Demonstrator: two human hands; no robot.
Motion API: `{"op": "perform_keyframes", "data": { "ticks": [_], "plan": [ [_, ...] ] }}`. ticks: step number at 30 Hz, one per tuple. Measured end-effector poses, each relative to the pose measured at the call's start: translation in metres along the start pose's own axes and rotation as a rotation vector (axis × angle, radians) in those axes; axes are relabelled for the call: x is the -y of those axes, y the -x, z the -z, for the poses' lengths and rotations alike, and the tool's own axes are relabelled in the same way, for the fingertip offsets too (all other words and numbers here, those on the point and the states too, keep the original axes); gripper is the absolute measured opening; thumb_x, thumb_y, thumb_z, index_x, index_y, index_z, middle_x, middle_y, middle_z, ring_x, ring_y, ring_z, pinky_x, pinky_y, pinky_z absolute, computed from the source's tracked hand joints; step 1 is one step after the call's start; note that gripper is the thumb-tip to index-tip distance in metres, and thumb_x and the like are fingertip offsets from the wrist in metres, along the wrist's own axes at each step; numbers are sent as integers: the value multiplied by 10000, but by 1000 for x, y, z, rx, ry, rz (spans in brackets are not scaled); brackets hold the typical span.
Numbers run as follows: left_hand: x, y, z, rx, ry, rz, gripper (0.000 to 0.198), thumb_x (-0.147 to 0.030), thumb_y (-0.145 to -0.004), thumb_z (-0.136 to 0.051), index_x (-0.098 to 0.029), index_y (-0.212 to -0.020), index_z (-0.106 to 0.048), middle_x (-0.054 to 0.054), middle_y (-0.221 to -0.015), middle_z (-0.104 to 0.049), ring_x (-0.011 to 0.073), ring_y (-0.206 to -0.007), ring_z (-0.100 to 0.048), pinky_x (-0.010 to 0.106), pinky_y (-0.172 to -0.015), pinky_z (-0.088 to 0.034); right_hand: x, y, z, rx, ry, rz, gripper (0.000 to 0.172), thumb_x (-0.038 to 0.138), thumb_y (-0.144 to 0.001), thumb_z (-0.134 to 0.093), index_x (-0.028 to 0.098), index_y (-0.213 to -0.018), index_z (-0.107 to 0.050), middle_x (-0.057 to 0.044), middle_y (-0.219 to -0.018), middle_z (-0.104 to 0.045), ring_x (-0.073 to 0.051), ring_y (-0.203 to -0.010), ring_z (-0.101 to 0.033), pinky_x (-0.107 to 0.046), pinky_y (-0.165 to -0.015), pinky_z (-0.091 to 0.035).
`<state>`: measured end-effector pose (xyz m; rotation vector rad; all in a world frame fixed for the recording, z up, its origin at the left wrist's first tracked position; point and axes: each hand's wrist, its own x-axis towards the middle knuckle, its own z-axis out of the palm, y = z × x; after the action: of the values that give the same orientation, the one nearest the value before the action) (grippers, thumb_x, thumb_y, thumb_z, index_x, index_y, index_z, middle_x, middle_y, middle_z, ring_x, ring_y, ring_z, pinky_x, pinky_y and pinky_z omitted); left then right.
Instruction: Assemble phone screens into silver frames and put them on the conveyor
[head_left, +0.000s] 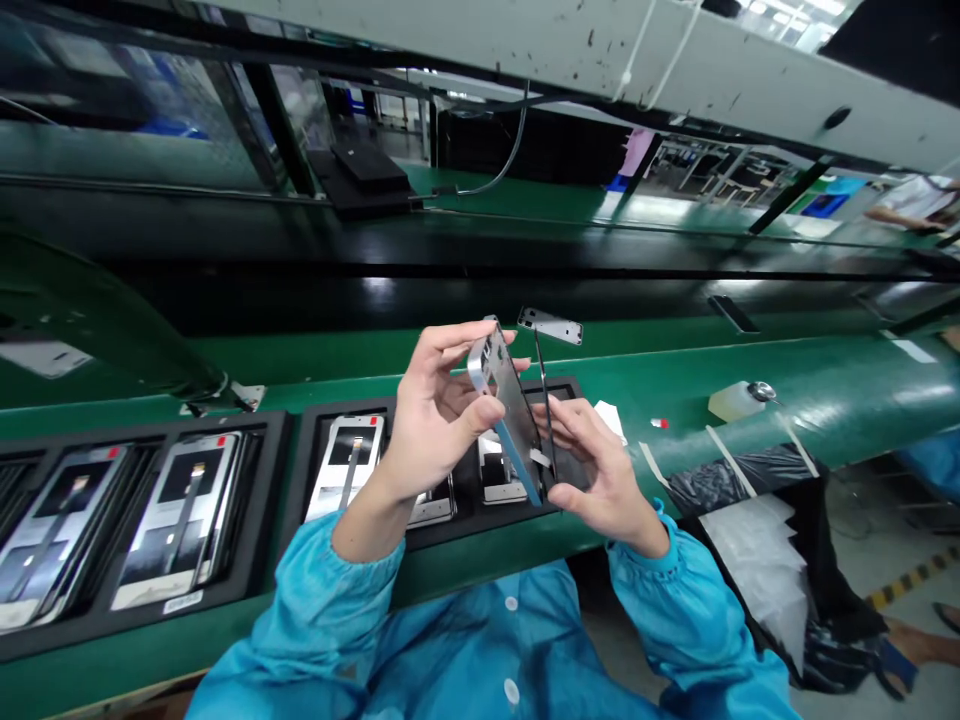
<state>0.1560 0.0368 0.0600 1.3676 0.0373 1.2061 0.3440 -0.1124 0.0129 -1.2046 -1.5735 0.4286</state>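
My left hand (435, 410) is closed around the edges of a phone housing (510, 400) with a silver rim and a blue lower edge, raised and tilted above the trays. My right hand (592, 460) grips a thin dark phone panel (545, 385), seen almost edge-on. Housing and panel lean together in a narrow V, apart at the top; a small white tab (540, 458) shows low between them. Below the hands lies a black foam tray (465, 530) with phone screens (349, 460) in it. A loose silver phone plate (551, 325) lies just beyond my hands.
At left, another black tray (274, 480) holds stacked phone screens (176, 510). A bottle of yellowish liquid (731, 400) stands right on the green bench (840, 385). A dark conveyor belt (450, 300) runs behind, carrying a phone (733, 314). A black bag with clear plastic sleeves (757, 570) hangs at right.
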Motion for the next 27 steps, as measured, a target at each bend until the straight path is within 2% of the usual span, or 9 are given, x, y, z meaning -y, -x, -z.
{"op": "perform_keyframes", "data": {
  "ticks": [4,9,15,20,24,27],
  "plan": [
    [1,2,3,22,-29,-13,515,-539,-943,-937,-326,-1371,-745,116,-1405,-774,219,-1016,-840,316,-849,-719,1,-2,-1,6,56,16,881,735,-1014,-791,316,-1750,-551,-151,-1408,-646,-354,-1323,-740,-562,-1157,-673],
    [8,6,4,104,-35,-37,488,-443,-979,-922,-356,-1430,-756,95,-1439,-715,271,-1150,-852,427,-1010,-737,1,-15,-11,-17,80,163,864,663,-1042,-797,379,-1792,-475,-137,-1415,-638,-327,-1276,-733,-534,-1101,-691],
    [15,7,9,158,-113,-76,594,-544,-954,-930,-355,-1466,-692,115,-1489,-708,301,-1160,-861,418,-930,-762,-1,-15,-7,3,168,213,913,689,-1022,-807,310,-1789,-489,-157,-1402,-649,-330,-1255,-715,-525,-1064,-697],
    [18,6,10,158,-126,-63,559,-495,-990,-910,-339,-1483,-694,147,-1535,-731,306,-1157,-871,372,-852,-766,-13,-14,-4,25,137,225,927,647,-975,-884,307,-1763,-534,-158,-1427,-647,-330,-1311,-712,-537,-1141,-669],
    [21,3,-7,75,-92,-58,538,-534,-995,-895,-330,-1465,-730,126,-1478,-793,290,-1128,-880,439,-970,-752,-27,-19,-20,-26,125,211,886,661,-967,-884,235,-1698,-620,-181,-1439,-643,-330,-1373,-682,-548,-1205,-634],
    [18,2,-29,-152,-43,84,471,-641,-1061,-758,-351,-1433,-754,82,-1412,-837,280,-1123,-877,458,-1000,-745,-29,-26,-36,-21,217,141,784,615,-1002,-871,158,-1614,-692,-194,-1471,-613,-307,-1445,-630,-493,-1275,-586]
  ]
}}
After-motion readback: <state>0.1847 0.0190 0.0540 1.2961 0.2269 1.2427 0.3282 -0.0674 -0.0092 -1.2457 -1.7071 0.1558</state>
